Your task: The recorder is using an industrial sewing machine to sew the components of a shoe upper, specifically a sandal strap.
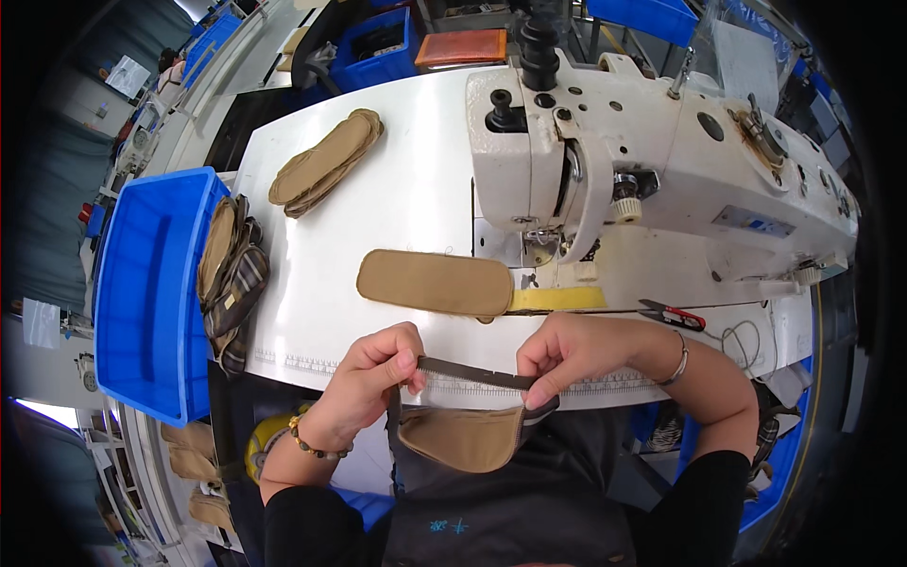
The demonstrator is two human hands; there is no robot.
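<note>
Left grip: your left hand [378, 373] has thumb and fingers pinched together on one end of the dark strap [472, 372].
Right grip: your right hand [556, 364] pinches the same strap near its other end, so it stretches nearly straight between your two hands, tipped slightly down toward the right.
Strap position: in front of your body, at the near edge of the table; a dark length also drops below your left fingers.
Hanging piece: a tan fabric piece [463, 442] hangs just below the strap, its upper edge bowed; you cannot tell from here exactly how the two are joined.
Wrists: a beaded bracelet [310, 442] circles your left one, a thin bangle [681, 359] your right.
Behind the hands: a ruler scale [605, 386] runs along the near edge of the white table [312, 269].
Flat panel: beyond your hands lies a long tan panel [435, 282] with rounded ends, its right end meeting a yellow strip [562, 300].
Snips: red-handled snips [682, 317] lie on the table beyond your right forearm.
Machine: the white sewing machine [515, 175] stands past the panel, to the right.
Stack: tan panels [326, 163] are piled at the table's far left.
Left edge: a bundle of plaid and tan pieces [236, 288] sits beside a blue bin [142, 302].
</note>
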